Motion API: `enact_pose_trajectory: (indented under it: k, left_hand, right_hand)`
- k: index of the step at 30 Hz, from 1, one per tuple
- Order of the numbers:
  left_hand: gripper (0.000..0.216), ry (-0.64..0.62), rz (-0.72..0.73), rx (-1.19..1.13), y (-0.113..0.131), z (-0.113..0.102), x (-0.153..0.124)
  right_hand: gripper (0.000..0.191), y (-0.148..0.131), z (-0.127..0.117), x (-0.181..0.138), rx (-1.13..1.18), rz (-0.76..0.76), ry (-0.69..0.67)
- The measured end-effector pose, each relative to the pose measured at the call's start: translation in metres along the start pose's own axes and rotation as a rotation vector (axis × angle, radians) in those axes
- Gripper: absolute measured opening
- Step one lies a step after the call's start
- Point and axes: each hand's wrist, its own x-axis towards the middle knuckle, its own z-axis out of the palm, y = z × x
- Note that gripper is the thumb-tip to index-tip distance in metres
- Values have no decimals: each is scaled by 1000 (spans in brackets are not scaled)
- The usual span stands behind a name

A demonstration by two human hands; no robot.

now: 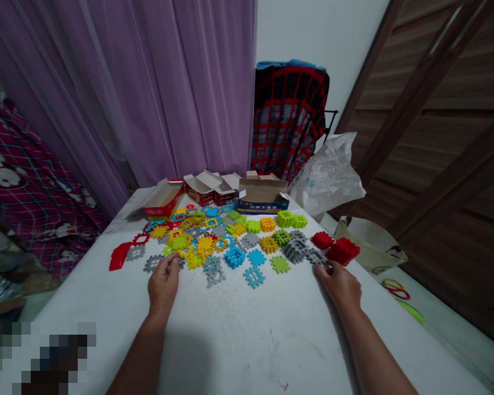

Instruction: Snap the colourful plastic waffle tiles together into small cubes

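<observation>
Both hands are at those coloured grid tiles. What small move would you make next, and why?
Probably close the right hand on the grey tile at its fingertips and lift it. The fingers touch it, it lies flat on the white table, and the red stack is right beside it. The left hand sits at a left grey tile.

A purple curtain [148, 93] hung behind the white surface [230, 334], and open cardboard boxes stood along its far edge, a red box [163, 201] at the left and a blue-sided box [263, 196] at the right. Beyond them were a red and black checked cloth [290, 120] and a crumpled plastic bag [329, 175]. A canvas bag [372, 241] sat below a wooden door [436, 137].
</observation>
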Motion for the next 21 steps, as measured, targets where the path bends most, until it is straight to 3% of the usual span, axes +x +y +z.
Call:
enact_pose_trajectory:
  k: [11,17,21]
  left_hand:
    - [39,32,-16,-123,-10,6,-1]
    - [33,32,-3,-138,-8,7,-3]
    - [28,58,53,-99,-6,9,-8]
  right_hand:
    - [55,22,21,16,80,-61,154]
    - [45,18,20,5,327,-111,415]
    - [41,0,11,-15,466,-338,610]
